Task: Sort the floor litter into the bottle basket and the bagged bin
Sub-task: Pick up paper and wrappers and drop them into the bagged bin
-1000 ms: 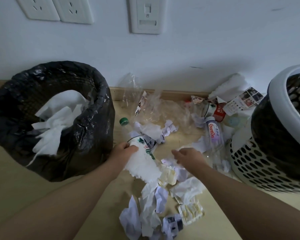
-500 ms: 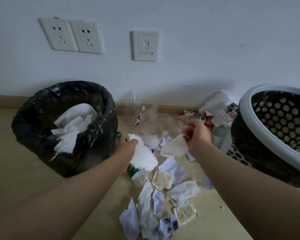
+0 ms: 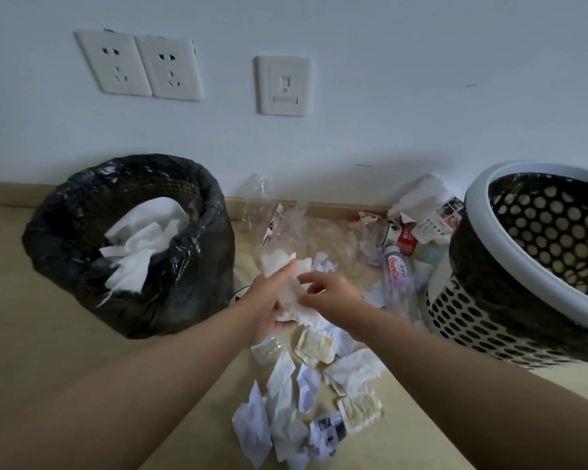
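Both hands are mid-frame over the litter pile, on one white tissue wad [image 3: 282, 269].
- Left hand [image 3: 269, 305]: fingers curled round the wad from below, thumb up along its side.
- Right hand [image 3: 335, 300]: fingertips pinch the wad's right edge, the other fingers loosely bent.
- The wad is off the floor, just right of the bagged bin [image 3: 82, 212] and level with its side, not over the opening.
- The bin sits left of centre with its black liner folded over the rim and white tissues [image 3: 143, 245] piled inside.
- The bottle basket [image 3: 472, 320], a white perforated one with a dark liner, is at the right edge, tilted toward the camera.

Between the hands and the basket a clear bottle with a purple label [image 3: 398, 276] lies on the floor. A red-labelled bottle [image 3: 404, 237] and a printed leaflet [image 3: 435, 223] sit behind it by the skirting. Crumpled clear plastic film [image 3: 286, 218] stands behind the hands. Yellowish wrappers [image 3: 314, 344] and crumpled paper [image 3: 282, 405] cover the floor below the hands, and the forearms hide part of the pile.

On the wall are twin sockets [image 3: 136, 62] at upper left and a switch plate [image 3: 282, 84] at upper centre.
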